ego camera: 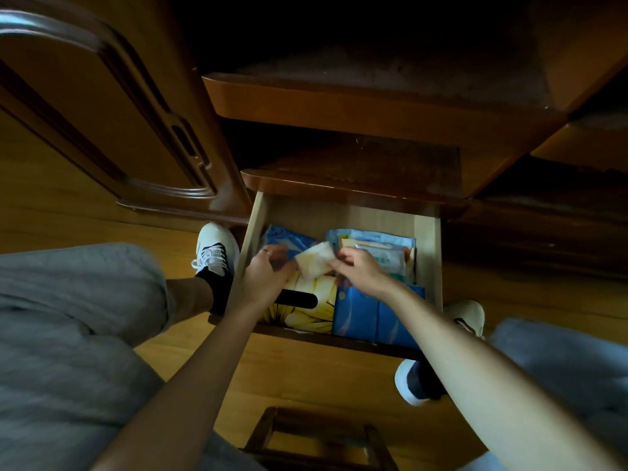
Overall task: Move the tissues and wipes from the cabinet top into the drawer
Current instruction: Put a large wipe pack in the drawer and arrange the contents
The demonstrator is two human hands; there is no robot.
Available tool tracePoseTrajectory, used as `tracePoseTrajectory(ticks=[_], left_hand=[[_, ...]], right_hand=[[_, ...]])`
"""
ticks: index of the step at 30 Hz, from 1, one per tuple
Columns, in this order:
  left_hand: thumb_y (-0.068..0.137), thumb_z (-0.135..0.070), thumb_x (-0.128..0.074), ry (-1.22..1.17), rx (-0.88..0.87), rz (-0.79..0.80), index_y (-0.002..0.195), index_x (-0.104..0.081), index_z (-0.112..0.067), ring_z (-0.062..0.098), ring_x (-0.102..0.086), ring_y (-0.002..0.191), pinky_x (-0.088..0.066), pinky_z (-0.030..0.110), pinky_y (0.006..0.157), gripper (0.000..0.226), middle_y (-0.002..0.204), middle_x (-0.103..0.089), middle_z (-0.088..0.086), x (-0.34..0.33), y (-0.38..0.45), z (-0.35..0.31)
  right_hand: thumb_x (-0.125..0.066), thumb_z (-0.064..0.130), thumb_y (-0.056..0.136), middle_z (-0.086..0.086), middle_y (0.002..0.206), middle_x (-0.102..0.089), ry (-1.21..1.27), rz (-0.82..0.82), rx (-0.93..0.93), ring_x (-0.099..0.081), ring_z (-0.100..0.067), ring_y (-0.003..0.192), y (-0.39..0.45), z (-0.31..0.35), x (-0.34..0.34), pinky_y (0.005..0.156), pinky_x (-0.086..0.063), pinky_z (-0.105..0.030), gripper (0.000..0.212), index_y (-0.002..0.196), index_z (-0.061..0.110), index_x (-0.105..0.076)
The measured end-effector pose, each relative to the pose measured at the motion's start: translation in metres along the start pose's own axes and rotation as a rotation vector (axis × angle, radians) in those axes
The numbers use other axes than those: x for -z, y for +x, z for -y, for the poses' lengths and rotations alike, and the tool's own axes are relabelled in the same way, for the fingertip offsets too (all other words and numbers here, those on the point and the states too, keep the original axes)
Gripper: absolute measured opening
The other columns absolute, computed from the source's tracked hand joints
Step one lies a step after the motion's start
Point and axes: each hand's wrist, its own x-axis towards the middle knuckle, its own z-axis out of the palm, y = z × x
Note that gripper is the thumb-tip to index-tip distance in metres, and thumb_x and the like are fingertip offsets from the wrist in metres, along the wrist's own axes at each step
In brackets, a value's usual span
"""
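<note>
The drawer (pixel 431 253) is pulled open below the dark cabinet top (pixel 356 164). Over its middle, my left hand (pixel 263 273) and my right hand (pixel 356 270) both pinch a small pale tissue pack (pixel 314 261), one at each end. Beneath them lie a yellow flower-print tissue box (pixel 312 311) with a black slot, blue tissue packs (pixel 370 321) at the front right, a blue wipes pack (pixel 285 237) at the back left, and wipes packs (pixel 384 253) at the back right.
A tall wooden cabinet door (pixel 102 113) stands at the left. My feet in white shoes (pixel 215 249) rest on the wood floor on either side of the drawer. A wooden stool frame (pixel 316 440) is below me. Upper shelf (pixel 373 96) juts out above.
</note>
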Motion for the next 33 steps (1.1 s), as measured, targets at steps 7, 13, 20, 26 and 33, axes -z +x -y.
tracePoseTrajectory(ticks=[7, 13, 20, 26, 33], left_hand=[[0.099, -0.023, -0.059, 0.160, -0.070, -0.044, 0.123, -0.065, -0.021, 0.009, -0.060, 0.103, -0.044, 0.019, 0.079, 0.026, 0.113, -0.066, -0.007, -0.015, 0.006, -0.002], [0.095, -0.032, -0.061, 0.647, -0.260, 0.021, 0.132, -0.063, -0.019, 0.024, -0.045, 0.129, -0.043, 0.037, 0.102, 0.039, 0.135, -0.057, 0.003, -0.031, 0.019, 0.010], [0.099, -0.027, -0.050, 0.972, -0.511, 0.100, 0.146, -0.046, -0.023, 0.025, -0.030, 0.145, -0.028, 0.043, 0.118, 0.047, 0.155, -0.040, 0.003, -0.014, 0.041, 0.022], [0.104, -0.035, -0.035, 1.211, -0.440, 0.254, 0.157, -0.025, -0.020, 0.024, -0.020, 0.151, -0.016, 0.042, 0.121, 0.056, 0.165, -0.024, 0.003, -0.009, 0.092, 0.035], [0.099, -0.026, -0.042, 1.321, -0.376, 0.260, 0.132, -0.054, -0.014, 0.026, -0.055, 0.123, -0.044, 0.040, 0.097, 0.037, 0.133, -0.060, 0.009, -0.012, 0.098, 0.036]], right_hand=[[-0.052, 0.039, 0.104, -0.003, 0.106, -0.071, -0.008, -0.457, -0.242, -0.070, -0.019, 0.090, -0.013, -0.050, 0.065, 0.072, -0.058, -0.035, 0.032, 0.124, 0.017, -0.062], [-0.053, 0.034, 0.105, -0.004, 0.100, -0.070, 0.056, -0.470, -0.292, -0.070, -0.014, 0.077, 0.000, -0.061, 0.055, 0.052, -0.052, -0.023, 0.033, 0.130, 0.014, -0.059], [-0.058, 0.027, 0.101, -0.012, 0.099, -0.073, 0.077, -0.289, -0.298, -0.070, -0.020, 0.072, 0.074, -0.023, 0.013, 0.050, -0.048, -0.028, 0.027, 0.120, 0.008, -0.058], [-0.061, 0.037, 0.099, -0.007, 0.097, -0.071, 0.035, -0.280, -0.340, -0.070, -0.021, 0.081, 0.146, 0.002, -0.006, 0.064, -0.052, -0.035, 0.036, 0.125, 0.012, -0.062], [-0.056, 0.024, 0.101, -0.015, 0.124, -0.062, 0.028, -0.258, -0.463, -0.064, -0.030, 0.102, 0.190, 0.022, -0.050, 0.078, -0.056, -0.038, 0.039, 0.134, 0.004, -0.054]])
